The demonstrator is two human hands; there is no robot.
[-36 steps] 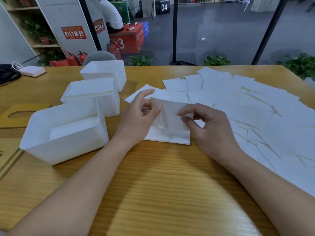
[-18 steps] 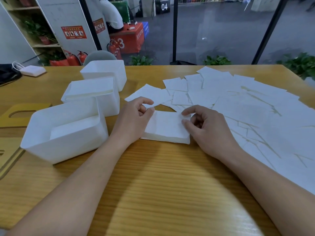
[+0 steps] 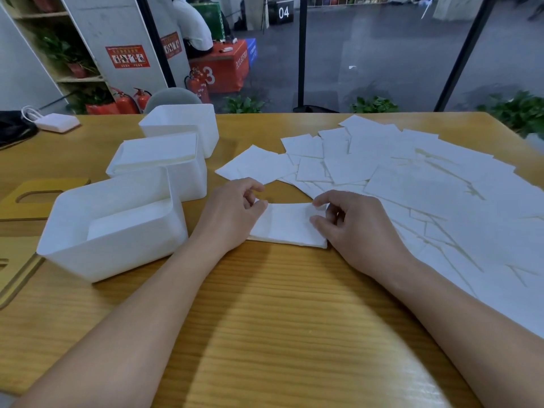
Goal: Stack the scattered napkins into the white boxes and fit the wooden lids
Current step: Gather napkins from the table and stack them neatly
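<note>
While napkin stack (image 3: 287,226) lies flat, left hand (image 3: 232,213), right hand (image 3: 357,228) pinch its ends.

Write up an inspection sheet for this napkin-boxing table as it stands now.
Surface: wooden table, napkins over its right side.
Job's things: three white boxes, lidless; small napkin stack between the hands; scattered napkins; wooden lids lying at left.
Clutter: white charger, dark bag.
Grippers: left hand and right hand pinch the stack's edges.
Cables: white cord on the charger.
Surroundings: fire extinguishers, plants, seated person behind.
</note>
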